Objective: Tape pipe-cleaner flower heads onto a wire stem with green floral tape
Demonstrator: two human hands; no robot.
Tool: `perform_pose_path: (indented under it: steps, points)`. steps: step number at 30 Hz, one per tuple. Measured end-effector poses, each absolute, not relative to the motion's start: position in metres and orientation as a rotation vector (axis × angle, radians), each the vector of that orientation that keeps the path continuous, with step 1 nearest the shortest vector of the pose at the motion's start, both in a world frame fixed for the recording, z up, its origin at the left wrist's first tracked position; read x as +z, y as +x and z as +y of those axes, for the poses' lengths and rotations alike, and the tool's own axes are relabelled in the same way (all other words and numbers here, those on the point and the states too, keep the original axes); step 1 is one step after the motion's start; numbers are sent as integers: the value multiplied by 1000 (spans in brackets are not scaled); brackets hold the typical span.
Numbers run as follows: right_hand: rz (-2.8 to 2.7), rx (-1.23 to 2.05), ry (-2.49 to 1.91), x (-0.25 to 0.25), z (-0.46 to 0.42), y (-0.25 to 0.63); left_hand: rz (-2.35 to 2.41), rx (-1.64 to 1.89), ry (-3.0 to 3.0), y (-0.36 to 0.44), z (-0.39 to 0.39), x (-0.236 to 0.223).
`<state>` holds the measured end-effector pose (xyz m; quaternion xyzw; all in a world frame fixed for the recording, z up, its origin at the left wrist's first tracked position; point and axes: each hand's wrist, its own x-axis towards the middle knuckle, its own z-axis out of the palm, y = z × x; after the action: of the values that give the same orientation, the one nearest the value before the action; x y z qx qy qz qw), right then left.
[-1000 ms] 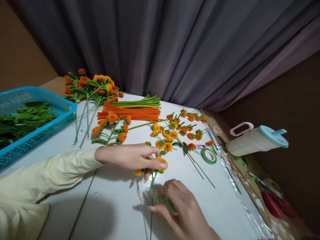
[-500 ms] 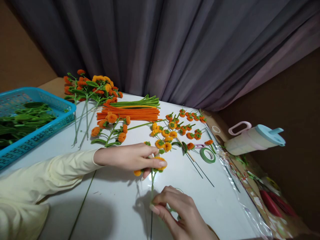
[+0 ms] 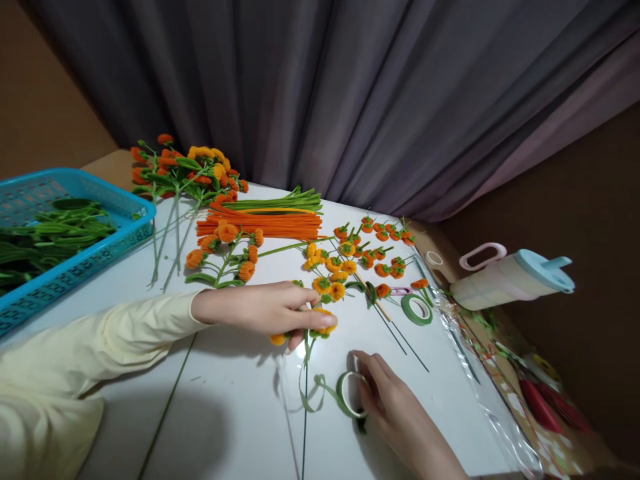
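My left hand (image 3: 273,308) is closed in a pinch around a stem of yellow-orange fuzzy flowers (image 3: 327,321), made of what looks like pipe cleaner. Below the fingers a thin dark wire (image 3: 305,440) runs down toward the near edge. A loose, curling strip of green floral tape (image 3: 323,383) links the stem to its roll of tape (image 3: 341,393). At the roll's right side, my right hand (image 3: 400,407) has its thumb and fingers on the rim, the index finger stretched out. Part of this grip is hidden.
Farther back lie yellow flower heads (image 3: 334,265), orange flower heads (image 3: 383,270), orange pipe cleaners (image 3: 260,225) and a second tape roll (image 3: 417,310). A blue basket (image 3: 135,217) of green leaves stands left, finished-looking flower stems (image 3: 175,173) behind, a tumbler (image 3: 505,283) right.
My right hand has let go of the stem's lower part and moved right with the tape roll, leaving the tape slack and curled. My left hand keeps its pinch on the flowers.
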<state>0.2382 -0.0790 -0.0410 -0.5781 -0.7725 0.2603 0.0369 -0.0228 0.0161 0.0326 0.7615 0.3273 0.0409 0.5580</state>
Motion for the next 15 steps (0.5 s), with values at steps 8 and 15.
perform_pose_path:
  steps: [8,15]
  points:
    - [-2204,561,-1688,-31,-87,258,787,86,1788,-23,16,34]
    - [-1614,-92,-1762,4,-100,255,791,69,1767,-22,15,34]
